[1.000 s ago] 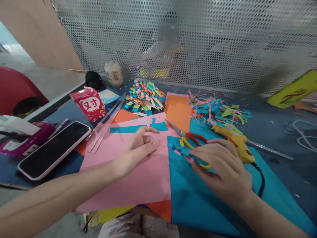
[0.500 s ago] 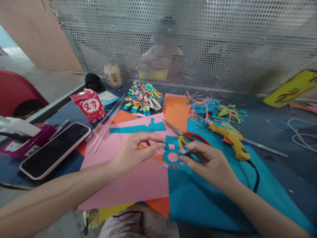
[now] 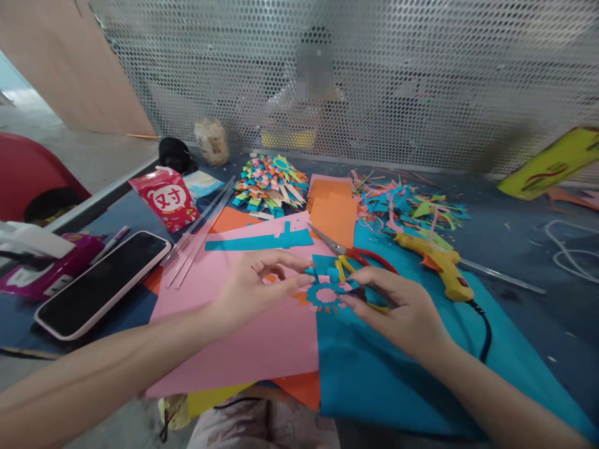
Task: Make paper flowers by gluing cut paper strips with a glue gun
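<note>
Between my hands is a small blue paper ring (image 3: 322, 307) with a notched edge, its middle showing pink. My left hand (image 3: 269, 277) pinches its upper left edge between thumb and forefinger. At the ring's right side, my right hand (image 3: 393, 308) grips it with thumb and fingertips. Just behind lie scissors (image 3: 367, 254) with red and yellow handles, partly hidden by the ring and my right hand. Beneath are a pink paper sheet (image 3: 243, 349) and a blue paper sheet (image 3: 374, 380). A blue paper strip (image 3: 257, 241) rests on the pink sheet.
A yellow glue gun (image 3: 437, 265) lies to the right. Behind are a layered paper-strip piece (image 3: 269, 184), orange sheets (image 3: 332, 215) and paper scraps (image 3: 407, 202). A phone (image 3: 103, 284), clear sticks (image 3: 199, 240) and a red packet (image 3: 166, 198) are left. A person sits beyond the mesh panel (image 3: 421, 81).
The paper ring has tipped flatter and shifted up slightly between my fingers. My left fingertips have moved a little to the right along its edge. Both hands keep hold.
</note>
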Tool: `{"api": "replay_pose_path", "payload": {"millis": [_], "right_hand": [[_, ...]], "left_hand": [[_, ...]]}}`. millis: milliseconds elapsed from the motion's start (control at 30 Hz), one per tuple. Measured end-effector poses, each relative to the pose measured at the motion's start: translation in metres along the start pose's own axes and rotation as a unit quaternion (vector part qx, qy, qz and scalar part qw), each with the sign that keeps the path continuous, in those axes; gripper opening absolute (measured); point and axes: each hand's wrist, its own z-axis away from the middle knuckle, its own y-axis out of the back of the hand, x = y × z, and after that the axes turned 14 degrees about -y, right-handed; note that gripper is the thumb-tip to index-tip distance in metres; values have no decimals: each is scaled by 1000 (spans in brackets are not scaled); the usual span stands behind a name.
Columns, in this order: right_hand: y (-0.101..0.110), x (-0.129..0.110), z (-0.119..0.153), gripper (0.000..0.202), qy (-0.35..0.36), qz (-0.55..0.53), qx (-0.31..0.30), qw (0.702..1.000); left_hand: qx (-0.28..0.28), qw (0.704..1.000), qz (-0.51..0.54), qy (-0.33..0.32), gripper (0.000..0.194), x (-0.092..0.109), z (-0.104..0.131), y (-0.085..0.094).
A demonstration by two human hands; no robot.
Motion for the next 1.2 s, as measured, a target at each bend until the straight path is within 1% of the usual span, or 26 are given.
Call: {"api": "replay_pose_path", "payload": {"millis": [33,67,100,167,200,233,267,333,400,467,533,600,667,767,867,933,1033,1200], "right_hand": [[2,1,0,3,47,36,29,998],[4,1,1,2,108,84,61,989],[6,1,2,5,176,142,90,970],[10,0,6,13,296,258,129,911],[12,-1,8,16,337,300,140,881],[13,-2,10,18,363,325,150,860],[14,-3,13,18,382,337,158,846],[14,-5,16,16,416,339,166,828],[13,-8,18,14,437,343,171,814],[12,-11,21,15,430,351,173,814],[11,-15,24,18,396,365,161,827],[10,-20,29,21,354,380,138,844],[8,-23,33,21,326,382,126,856],[6,-23,35,19,323,369,129,862],[5,-23,33,18,345,363,130,855],[4,-23,33,19,345,371,125,853],[0,-24,36,23,318,377,122,861],[-9,-23,45,26,266,351,136,887]], "left_hand": [[3,1000,16,10,24,1,0,0],[5,999,37,24,28,1,-1,1],[1,997,59,40,31,2,-1,1],[-21,992,94,81,33,1,0,1],[-38,988,104,104,34,0,1,1],[-52,985,110,121,36,-1,2,1],[-60,982,115,134,37,-2,3,1],[-61,978,130,154,38,-5,5,0],[-78,972,147,166,38,-6,6,0],[-102,965,158,180,38,-6,6,0],[-117,962,160,188,39,-5,5,0],[-110,962,158,194,40,-2,3,-1],[-102,963,155,197,42,1,2,-2],[-95,963,158,194,43,2,2,-2],[-88,964,163,188,43,1,3,-2],[-81,965,161,189,43,0,3,-2],[-76,965,155,196,43,1,2,-3],[-71,966,152,199,44,2,0,-4]]}}
